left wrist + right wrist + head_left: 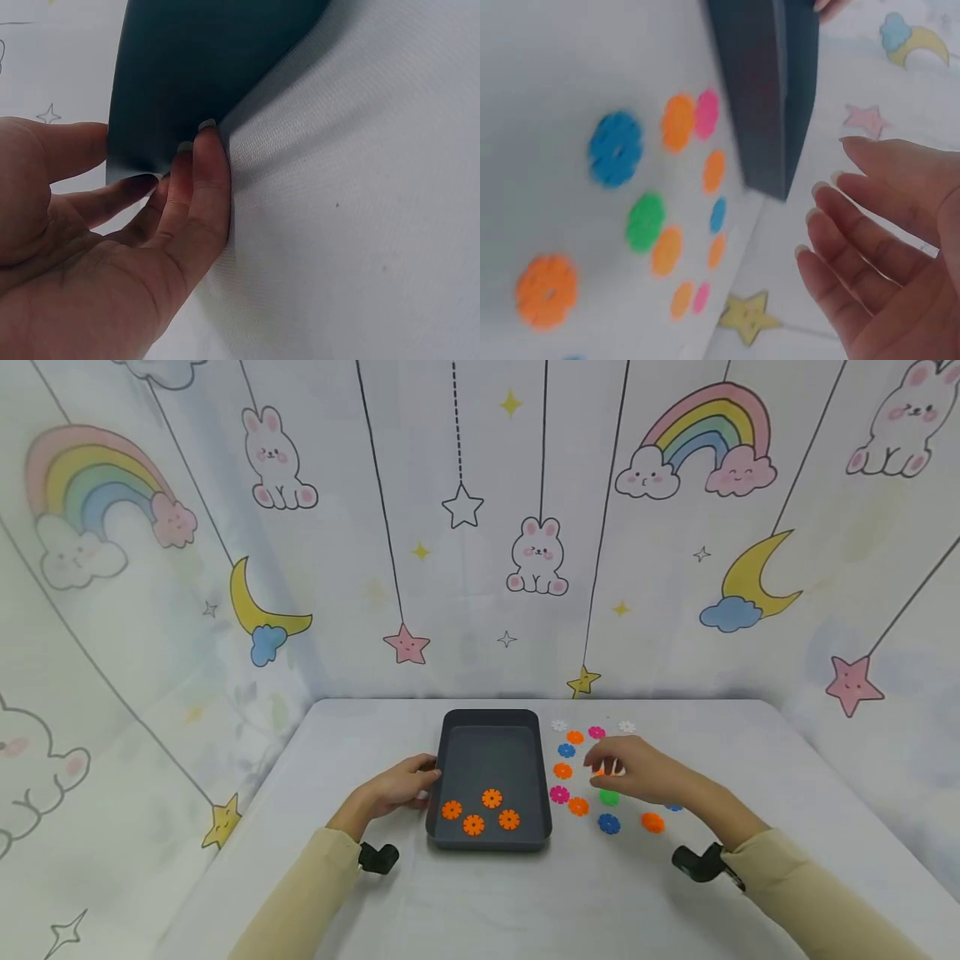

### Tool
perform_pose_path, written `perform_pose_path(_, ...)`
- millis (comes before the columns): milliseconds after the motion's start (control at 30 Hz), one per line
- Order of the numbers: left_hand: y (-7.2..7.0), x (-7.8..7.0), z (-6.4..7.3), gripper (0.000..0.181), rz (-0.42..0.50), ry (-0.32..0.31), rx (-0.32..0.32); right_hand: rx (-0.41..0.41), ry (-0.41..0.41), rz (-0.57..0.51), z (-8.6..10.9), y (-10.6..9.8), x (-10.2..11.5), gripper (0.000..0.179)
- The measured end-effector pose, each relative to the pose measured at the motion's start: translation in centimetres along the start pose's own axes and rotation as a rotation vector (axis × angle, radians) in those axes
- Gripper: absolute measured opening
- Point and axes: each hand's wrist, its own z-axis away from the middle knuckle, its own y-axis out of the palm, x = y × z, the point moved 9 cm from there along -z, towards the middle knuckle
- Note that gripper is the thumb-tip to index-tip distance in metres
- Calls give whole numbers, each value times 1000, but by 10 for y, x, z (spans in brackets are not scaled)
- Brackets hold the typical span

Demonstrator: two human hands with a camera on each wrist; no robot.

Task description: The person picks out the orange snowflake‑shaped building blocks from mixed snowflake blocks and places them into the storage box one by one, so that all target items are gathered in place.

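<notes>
Rainbows (708, 431) adorn walls (480, 643) around white tabletop (480, 902) as left hand (401, 783) grips tray (491, 756), right hand (639, 770) loosely spread above discs (609, 824).

Your left hand (397, 785) grips, pointing to two o'clock. Your right hand (637, 768) hovers pointing to ten, fingers (847, 259) loosely bent.

A plain beige fabric left sleeve (300, 893) and matching right sleeve (817, 897) end near the wrists. Below each cuff sits a small, rounded, black device, left (380, 858) and right (699, 864). The hands (401, 783) (641, 770) are bare, without gloves.
</notes>
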Motion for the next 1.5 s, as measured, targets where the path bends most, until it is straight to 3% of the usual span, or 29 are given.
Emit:
perform_pose_path(300, -1, 4, -4, 48, 2, -9, -8, 22, 148, -66, 49, 3, -65, 23)
perform_pose_path(633, -1, 2, -5, 50, 7, -13, -6, 45, 202, -163, 80, 20, -97, 20)
perform_pose_path(1100, -1, 3, -3, 49, 6, -2, 0, 84, 236, -217, 82, 30, -102, 16)
perform_pose_path(1500, -1, 2, -3, 50, 9, -7, -2, 79, 268, -204, 80, 36, -103, 27)
